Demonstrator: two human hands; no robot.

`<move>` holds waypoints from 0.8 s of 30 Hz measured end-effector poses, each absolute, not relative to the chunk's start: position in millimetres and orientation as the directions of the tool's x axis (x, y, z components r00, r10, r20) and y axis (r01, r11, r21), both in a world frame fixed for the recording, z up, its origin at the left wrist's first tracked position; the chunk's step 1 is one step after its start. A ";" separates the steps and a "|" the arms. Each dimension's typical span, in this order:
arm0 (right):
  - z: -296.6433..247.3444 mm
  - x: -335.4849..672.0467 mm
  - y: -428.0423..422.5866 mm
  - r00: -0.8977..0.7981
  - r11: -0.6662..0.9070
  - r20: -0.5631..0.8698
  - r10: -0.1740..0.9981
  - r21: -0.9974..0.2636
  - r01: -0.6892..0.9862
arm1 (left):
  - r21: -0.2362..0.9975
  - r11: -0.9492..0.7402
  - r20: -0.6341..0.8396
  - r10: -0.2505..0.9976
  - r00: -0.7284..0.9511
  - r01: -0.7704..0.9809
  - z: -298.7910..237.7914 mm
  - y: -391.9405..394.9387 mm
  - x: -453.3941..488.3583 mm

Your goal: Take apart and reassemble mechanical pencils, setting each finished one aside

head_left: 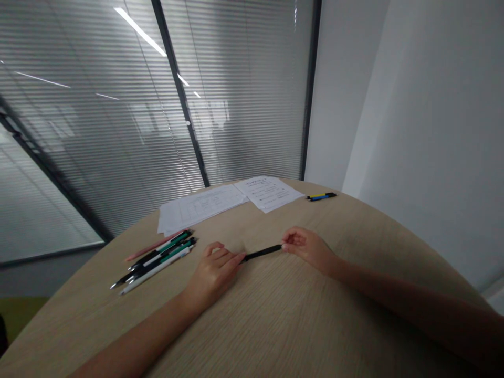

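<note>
Black pen [262, 253]: lies near the middle of the head view, low over the table, running from about 8 o'clock to 2 o'clock, held at both ends.
Left hand [214, 273]: palm down on the wood, fingers loosely curled, fingertips closed on the pen's lower end.
Right hand [307, 245]: thumb and fingers pinched on the pen's upper end, wrist resting on the table.
Table [275, 315]: round top of pale wood grain, filling the lower half of the view, its far edge curving from 9 o'clock to 3 o'clock.
Pen bundle [157, 260]: several pens, green, black, white and one pink, side by side at 9 o'clock of the left hand, near it.
Papers [228, 202]: printed sheets overlapping at 12 o'clock, by the far edge.
Two pens [322, 196]: one yellow, one blue, touching, at 1 o'clock, just beside the sheets.
Room: glass wall with closed grey blinds and dark frames from 9 to 12 o'clock; plain white wall at 2 o'clock.
</note>
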State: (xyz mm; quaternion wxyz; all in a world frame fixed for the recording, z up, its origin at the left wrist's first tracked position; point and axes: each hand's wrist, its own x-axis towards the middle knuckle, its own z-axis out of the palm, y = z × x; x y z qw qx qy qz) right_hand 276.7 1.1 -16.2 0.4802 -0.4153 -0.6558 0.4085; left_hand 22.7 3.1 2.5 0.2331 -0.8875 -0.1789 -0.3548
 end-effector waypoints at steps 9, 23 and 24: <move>-14.3 271.4 -3.2 -0.200 0.184 0.164 0.966 -0.979 0.086 | -0.330 -0.811 0.683 0.148 0.716 0.482 7.1 -3.6 21.1; -10.8 266.4 -10.5 -0.146 0.161 0.116 0.982 -0.924 0.347 | -0.361 -0.803 0.647 0.150 0.748 0.474 7.6 -6.2 24.8; -10.9 266.3 -10.4 -0.148 0.152 0.105 0.983 -0.923 0.354 | -0.355 -0.803 0.653 0.153 0.741 0.478 7.6 -5.9 25.5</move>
